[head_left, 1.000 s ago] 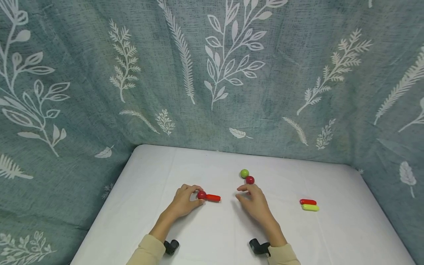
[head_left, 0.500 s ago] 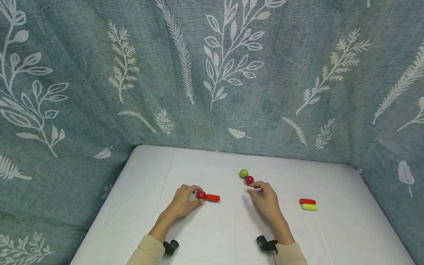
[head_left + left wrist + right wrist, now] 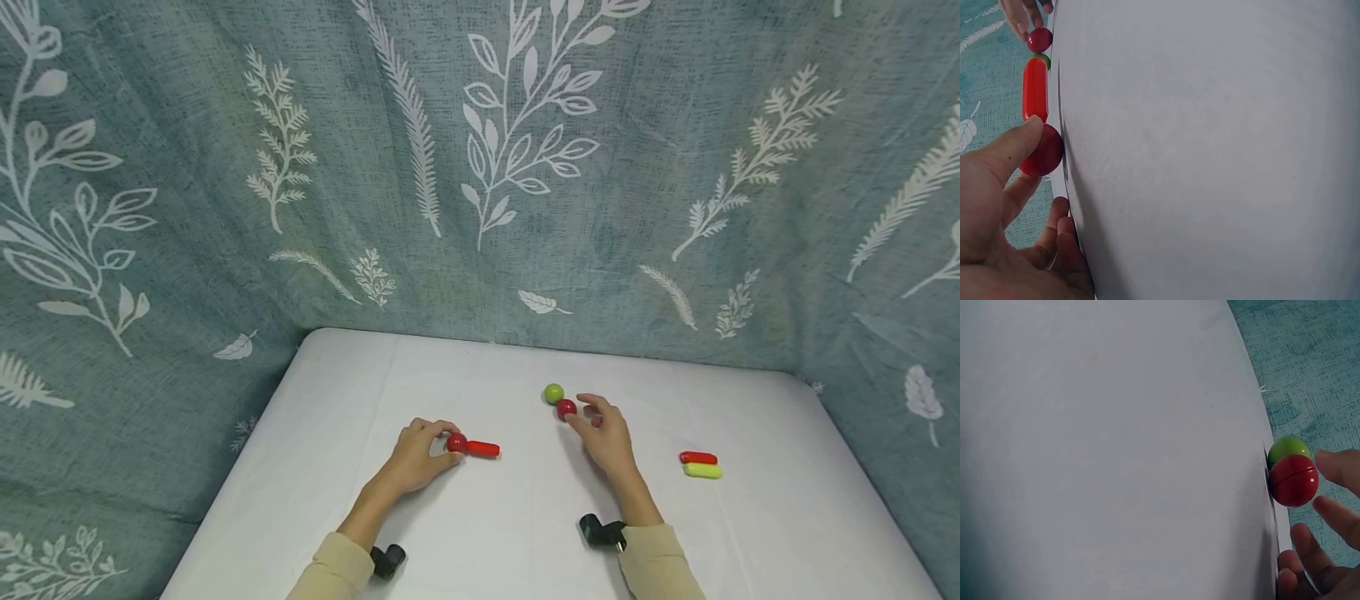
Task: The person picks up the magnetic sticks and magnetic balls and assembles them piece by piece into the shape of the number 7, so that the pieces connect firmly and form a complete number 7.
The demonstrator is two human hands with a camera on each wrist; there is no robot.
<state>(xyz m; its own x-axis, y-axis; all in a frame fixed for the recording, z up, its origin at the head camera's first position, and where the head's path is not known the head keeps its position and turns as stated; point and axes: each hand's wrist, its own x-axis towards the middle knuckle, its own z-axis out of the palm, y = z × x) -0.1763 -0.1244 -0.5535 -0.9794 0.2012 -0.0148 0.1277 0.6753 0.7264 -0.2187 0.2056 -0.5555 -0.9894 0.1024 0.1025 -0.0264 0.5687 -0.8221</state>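
My left hand (image 3: 415,456) pinches a glossy red ball (image 3: 457,442) between thumb and fingers at the table's middle. A red rounded stick (image 3: 482,449) lies end-on against that ball; in the left wrist view the thumb (image 3: 1025,137) covers part of the joint. My right hand (image 3: 609,437) is at a second red ball (image 3: 566,409), its thumb and index finger parted around the near right side. The right wrist view shows a seam across this ball (image 3: 1294,480) and a small gap to the fingertips. A green ball (image 3: 553,393) sits directly behind it.
To the right, a short red stick (image 3: 698,457) and a yellow-green stick (image 3: 702,471) lie side by side. A white cloth covers the table (image 3: 510,525). A patterned green curtain (image 3: 450,167) hangs behind and at both sides.
My right hand has moved right and then forward, from in front of the second red ball to its right side. My left hand and the pieces have stayed in place.
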